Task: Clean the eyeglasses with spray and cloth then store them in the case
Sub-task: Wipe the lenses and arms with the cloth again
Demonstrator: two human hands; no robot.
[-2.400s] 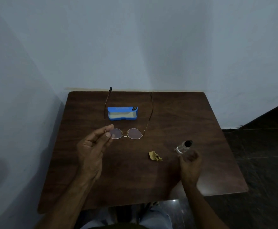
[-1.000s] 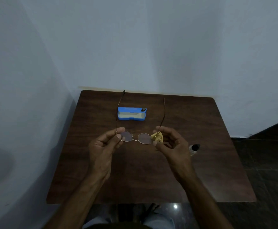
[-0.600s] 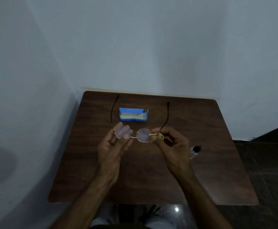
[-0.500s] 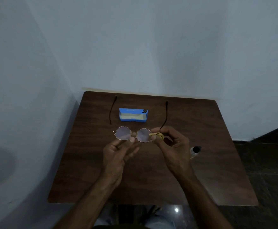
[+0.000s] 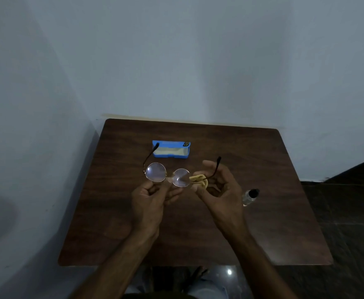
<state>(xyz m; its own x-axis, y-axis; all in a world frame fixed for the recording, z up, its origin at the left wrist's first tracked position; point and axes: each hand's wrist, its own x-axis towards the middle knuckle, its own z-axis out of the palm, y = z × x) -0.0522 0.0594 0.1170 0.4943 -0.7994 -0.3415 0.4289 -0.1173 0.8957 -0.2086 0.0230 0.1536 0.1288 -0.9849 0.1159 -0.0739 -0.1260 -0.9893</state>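
Above the table (image 5: 263,223), left hand (image 5: 150,201) pinching eyeglasses (image 5: 156,172), right hand (image 5: 222,190) gripping cloth (image 5: 198,179), open blue case (image 5: 170,149) behind.

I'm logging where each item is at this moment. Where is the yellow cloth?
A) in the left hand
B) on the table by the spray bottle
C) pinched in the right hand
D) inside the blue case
C: the yellow cloth is pinched in the right hand beside a lens of the eyeglasses; the spray bottle stands apart from it.

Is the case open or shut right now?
Open: the blue case lies on the table with its pale lining showing toward the camera.
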